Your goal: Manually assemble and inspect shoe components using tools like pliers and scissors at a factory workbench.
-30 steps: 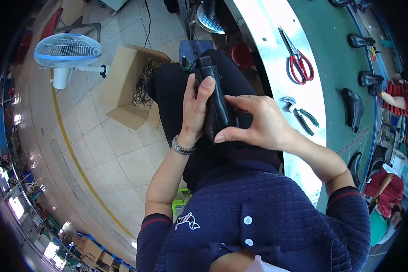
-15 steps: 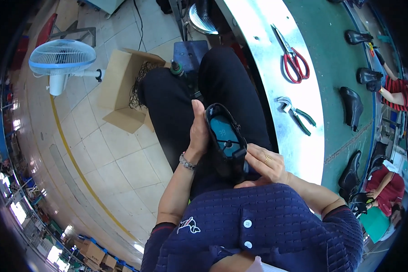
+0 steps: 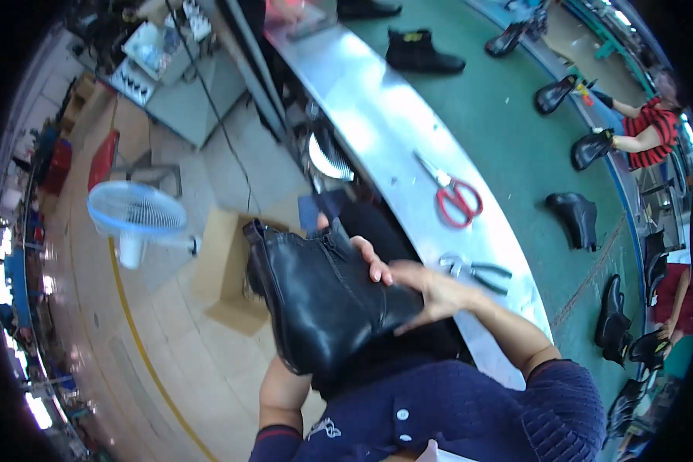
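Note:
A black leather ankle boot (image 3: 323, 296) with a zip along its side is held up over my lap, turned on its side. My left hand (image 3: 372, 259) supports it from behind; most of that hand is hidden, and only its fingers show past the boot's edge. Around the boot's narrower end on the right, my right hand (image 3: 436, 292) has its thumb and fingers on either side of the leather. The boot hides my left wrist and part of my lap.
Red-handled scissors (image 3: 456, 196) and green-handled pliers (image 3: 477, 273) lie on the metal ledge (image 3: 385, 115) at my right. Beyond it a green conveyor belt (image 3: 508, 154) carries several black boots. Left stand an open cardboard box (image 3: 235, 308) and a fan (image 3: 136, 212). Other people work across the belt.
The boot has been raised and tipped, so its outer side shows instead of its opening. My left hand has gone behind it, and my right has moved onto its narrower end. The view has swung round.

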Demonstrator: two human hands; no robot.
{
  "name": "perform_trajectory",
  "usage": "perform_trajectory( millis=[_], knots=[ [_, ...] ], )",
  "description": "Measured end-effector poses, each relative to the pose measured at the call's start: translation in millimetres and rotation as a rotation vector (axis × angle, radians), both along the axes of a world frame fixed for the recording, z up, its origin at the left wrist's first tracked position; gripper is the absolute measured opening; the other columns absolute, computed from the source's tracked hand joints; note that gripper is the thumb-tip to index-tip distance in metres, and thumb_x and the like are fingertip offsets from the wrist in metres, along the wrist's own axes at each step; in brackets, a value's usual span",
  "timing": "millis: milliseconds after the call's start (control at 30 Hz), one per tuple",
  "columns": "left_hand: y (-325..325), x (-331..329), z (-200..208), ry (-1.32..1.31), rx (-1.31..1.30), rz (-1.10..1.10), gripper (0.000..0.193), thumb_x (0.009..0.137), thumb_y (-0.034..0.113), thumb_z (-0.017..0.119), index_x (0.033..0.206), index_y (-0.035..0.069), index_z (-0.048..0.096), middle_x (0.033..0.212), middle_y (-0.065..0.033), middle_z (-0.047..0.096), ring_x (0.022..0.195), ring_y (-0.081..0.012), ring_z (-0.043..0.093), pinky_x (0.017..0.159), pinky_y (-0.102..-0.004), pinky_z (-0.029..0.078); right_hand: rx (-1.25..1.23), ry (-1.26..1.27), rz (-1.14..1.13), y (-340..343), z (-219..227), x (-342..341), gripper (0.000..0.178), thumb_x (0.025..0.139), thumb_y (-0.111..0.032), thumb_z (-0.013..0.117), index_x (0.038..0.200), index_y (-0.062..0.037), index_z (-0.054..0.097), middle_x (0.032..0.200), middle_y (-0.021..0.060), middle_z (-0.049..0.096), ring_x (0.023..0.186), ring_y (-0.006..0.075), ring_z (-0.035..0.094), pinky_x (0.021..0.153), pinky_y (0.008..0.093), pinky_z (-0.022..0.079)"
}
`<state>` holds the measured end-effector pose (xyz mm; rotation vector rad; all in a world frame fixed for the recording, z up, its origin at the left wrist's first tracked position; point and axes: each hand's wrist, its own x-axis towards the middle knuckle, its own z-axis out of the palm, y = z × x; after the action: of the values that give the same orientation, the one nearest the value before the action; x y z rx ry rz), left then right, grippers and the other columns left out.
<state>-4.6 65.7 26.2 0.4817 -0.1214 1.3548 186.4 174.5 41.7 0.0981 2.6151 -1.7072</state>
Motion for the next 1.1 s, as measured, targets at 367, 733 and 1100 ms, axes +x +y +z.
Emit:
perform_trajectory(
  millis=[367, 733, 1100],
  knots=[
    [-49, -4, -51, 0.475, -0.853, 0.462, 0.047, 0.104, 0.038, 0.035, 0.128, 0.001, 0.050, 0.121, -0.0188, 0.060, 0.109, -0.0313, 0.061, 0.097, -0.0436, 0.047, -0.325, -0.017, -1.190, 64, -9, 37, 0.051, 0.069, -0.024, 0.080, 0.107, 0.0078, 0.066, 0.095, 0.0090, 0.070, 0.082, 0.0149, 0.063, 0.078, 0.0295, 0.050],
    [-110, -4, -96, 0.533, -0.998, 0.466, 0.040, 0.103, 0.031, 0.041, 0.126, 0.000, 0.050, 0.119, -0.0192, 0.061, 0.106, -0.0327, 0.062, 0.094, -0.0433, 0.050, 0.750, -0.315, -1.569, 223, -98, 31, 0.063, 0.078, -0.037, 0.071, 0.126, 0.0006, 0.056, 0.126, 0.0309, 0.054, 0.126, 0.0443, 0.042, 0.105, 0.0499, 0.035],
    [-87, -14, -105, 0.542, -1.148, 0.370, 0.039, 0.102, 0.030, 0.044, 0.126, 0.000, 0.051, 0.120, -0.0205, 0.060, 0.108, -0.0351, 0.061, 0.095, -0.0451, 0.049, 0.525, 0.193, -1.102, 289, -70, -147, 0.048, 0.081, -0.020, 0.066, 0.126, -0.0044, 0.058, 0.131, 0.0178, 0.054, 0.114, 0.0359, 0.057, 0.095, 0.0424, 0.048]
  ],
)
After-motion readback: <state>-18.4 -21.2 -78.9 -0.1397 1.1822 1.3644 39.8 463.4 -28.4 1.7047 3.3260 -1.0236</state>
